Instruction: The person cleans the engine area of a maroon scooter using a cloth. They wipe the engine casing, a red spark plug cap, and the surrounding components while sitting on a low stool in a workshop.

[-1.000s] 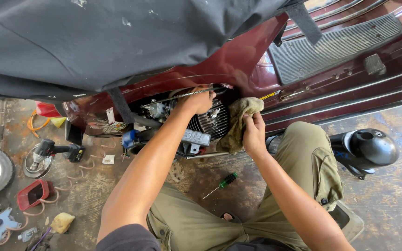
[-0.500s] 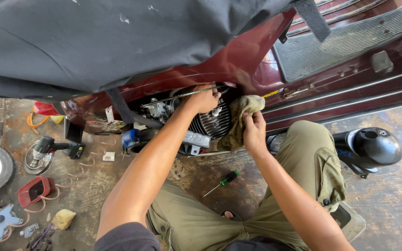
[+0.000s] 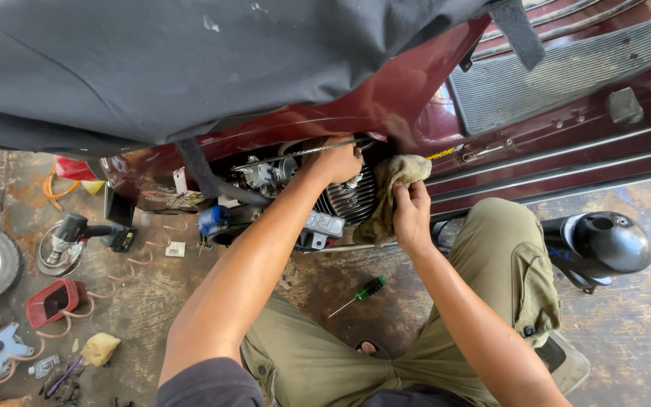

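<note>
We find little changed over the last second: our left hand stays closed on the engine top inside the maroon scooter, while our right hand still clamps the olive rag against the cooling fins, so wiping continues.

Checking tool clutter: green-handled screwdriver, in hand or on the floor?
On the floor: the screwdriver lies flat between the knees, apart from both hands.

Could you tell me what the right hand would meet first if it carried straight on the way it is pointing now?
The right hand points up toward the scooter and grips a dirty rag. Going straight on, it would probably press the rag against the finned engine cylinder or the maroon body panel above; depth is unclear.
</note>
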